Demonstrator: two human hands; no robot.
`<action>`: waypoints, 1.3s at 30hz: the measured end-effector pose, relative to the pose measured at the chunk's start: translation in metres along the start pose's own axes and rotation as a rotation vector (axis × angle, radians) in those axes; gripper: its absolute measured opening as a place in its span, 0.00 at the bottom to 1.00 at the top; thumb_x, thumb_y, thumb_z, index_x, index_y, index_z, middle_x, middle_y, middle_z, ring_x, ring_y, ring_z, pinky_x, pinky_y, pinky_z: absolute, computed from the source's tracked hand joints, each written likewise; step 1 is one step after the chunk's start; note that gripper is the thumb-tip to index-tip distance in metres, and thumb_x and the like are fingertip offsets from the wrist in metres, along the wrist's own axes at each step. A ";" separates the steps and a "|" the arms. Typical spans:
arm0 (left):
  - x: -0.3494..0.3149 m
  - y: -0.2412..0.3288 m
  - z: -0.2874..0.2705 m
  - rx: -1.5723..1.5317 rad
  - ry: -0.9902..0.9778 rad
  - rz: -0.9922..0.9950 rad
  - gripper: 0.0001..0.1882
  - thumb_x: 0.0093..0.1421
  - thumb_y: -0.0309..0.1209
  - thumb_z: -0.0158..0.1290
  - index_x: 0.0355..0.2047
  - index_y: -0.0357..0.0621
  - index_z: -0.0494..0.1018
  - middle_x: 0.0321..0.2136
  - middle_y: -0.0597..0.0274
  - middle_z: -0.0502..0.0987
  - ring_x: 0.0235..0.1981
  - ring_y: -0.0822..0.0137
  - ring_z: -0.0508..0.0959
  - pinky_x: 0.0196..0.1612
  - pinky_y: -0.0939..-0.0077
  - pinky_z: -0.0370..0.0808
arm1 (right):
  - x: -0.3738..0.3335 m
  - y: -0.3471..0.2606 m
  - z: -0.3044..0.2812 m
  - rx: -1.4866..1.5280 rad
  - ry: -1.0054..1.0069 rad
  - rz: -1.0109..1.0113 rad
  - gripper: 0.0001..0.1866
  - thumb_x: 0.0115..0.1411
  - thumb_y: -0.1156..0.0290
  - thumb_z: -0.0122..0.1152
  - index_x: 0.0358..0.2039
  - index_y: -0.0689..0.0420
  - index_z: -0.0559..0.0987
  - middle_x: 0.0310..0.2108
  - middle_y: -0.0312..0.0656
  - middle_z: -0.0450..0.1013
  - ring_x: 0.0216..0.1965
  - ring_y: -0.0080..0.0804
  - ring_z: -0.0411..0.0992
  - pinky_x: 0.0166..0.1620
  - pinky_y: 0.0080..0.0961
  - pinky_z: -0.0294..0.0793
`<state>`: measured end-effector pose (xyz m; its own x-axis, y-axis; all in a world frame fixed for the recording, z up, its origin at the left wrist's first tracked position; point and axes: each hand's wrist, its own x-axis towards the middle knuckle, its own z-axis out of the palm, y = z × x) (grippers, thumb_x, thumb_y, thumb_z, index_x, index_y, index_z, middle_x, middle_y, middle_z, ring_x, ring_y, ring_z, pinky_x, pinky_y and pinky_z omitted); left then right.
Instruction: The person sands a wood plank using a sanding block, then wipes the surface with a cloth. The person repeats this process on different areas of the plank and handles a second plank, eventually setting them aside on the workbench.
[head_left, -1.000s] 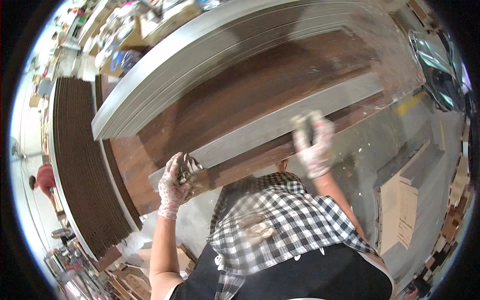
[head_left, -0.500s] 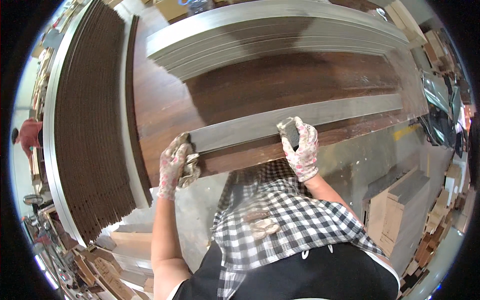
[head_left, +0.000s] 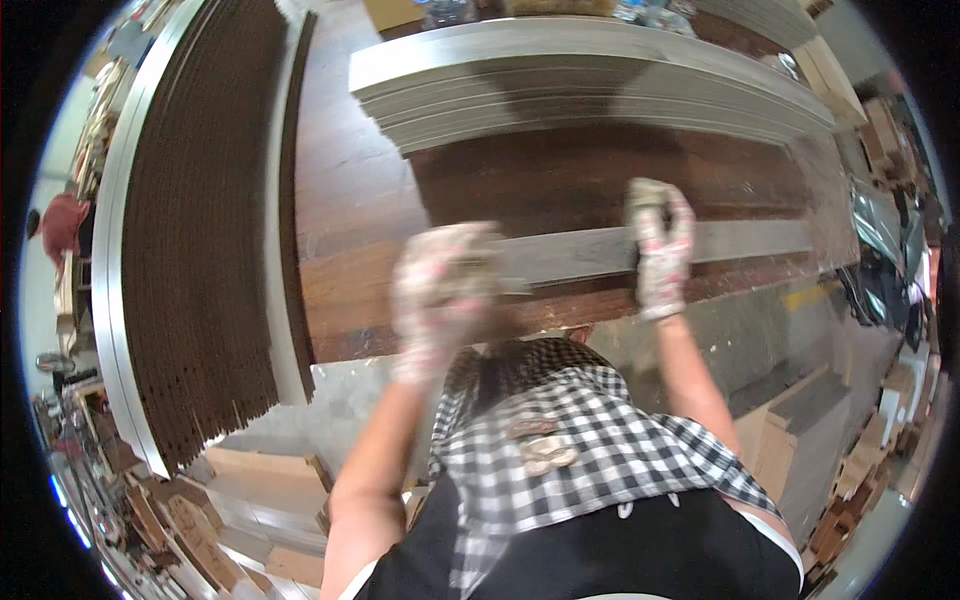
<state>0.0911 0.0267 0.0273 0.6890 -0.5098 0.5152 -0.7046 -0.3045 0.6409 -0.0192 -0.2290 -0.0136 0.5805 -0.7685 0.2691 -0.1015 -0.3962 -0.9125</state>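
A long grey plank (head_left: pixel 745 241) lies across a dark brown wooden panel (head_left: pixel 560 180) in front of me. My right hand (head_left: pixel 658 245), in a stained light glove, grips the plank near its middle. My left hand (head_left: pixel 445 290), gloved the same way and blurred by motion, is at the plank's left end with its fingers curled on it. Behind the plank rests a thick stack of grey boards (head_left: pixel 590 80).
A tall stack of dark ribbed panels (head_left: pixel 195 230) stands at the left. Wooden offcuts and small boards (head_left: pixel 260 480) lie low at the left, light boards (head_left: pixel 800 430) at the right. A person in red (head_left: pixel 62 225) stands at the far left.
The view has swung, so the panel and plank sit more centred. My left hand has moved up and to the right along the plank; my right hand stays on it.
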 end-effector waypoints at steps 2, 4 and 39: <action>0.001 0.026 0.073 -0.095 -0.110 0.021 0.22 0.51 0.29 0.65 0.48 0.50 0.79 0.45 0.57 0.81 0.49 0.55 0.79 0.51 0.60 0.76 | 0.022 0.023 -0.017 0.223 0.021 0.087 0.22 0.68 0.67 0.59 0.60 0.59 0.71 0.57 0.41 0.70 0.58 0.30 0.68 0.62 0.28 0.67; 0.001 0.045 0.118 0.098 -0.316 -0.011 0.28 0.50 0.36 0.65 0.53 0.51 0.76 0.52 0.59 0.78 0.55 0.55 0.75 0.60 0.54 0.68 | 0.028 0.068 -0.030 0.091 0.049 0.081 0.24 0.66 0.71 0.59 0.62 0.61 0.70 0.59 0.41 0.69 0.59 0.32 0.67 0.64 0.30 0.64; -0.044 -0.053 0.059 0.840 -0.230 -0.157 0.14 0.61 0.35 0.58 0.46 0.45 0.77 0.45 0.56 0.79 0.47 0.56 0.78 0.53 0.58 0.75 | -0.005 0.068 -0.009 0.330 -0.088 0.001 0.33 0.61 0.76 0.63 0.65 0.63 0.64 0.63 0.47 0.66 0.64 0.37 0.63 0.69 0.34 0.59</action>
<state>0.0881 0.0178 -0.0624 0.8007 -0.5344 0.2709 -0.5593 -0.8288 0.0183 -0.0361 -0.2570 -0.0740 0.6496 -0.7166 0.2540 0.1566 -0.2008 -0.9670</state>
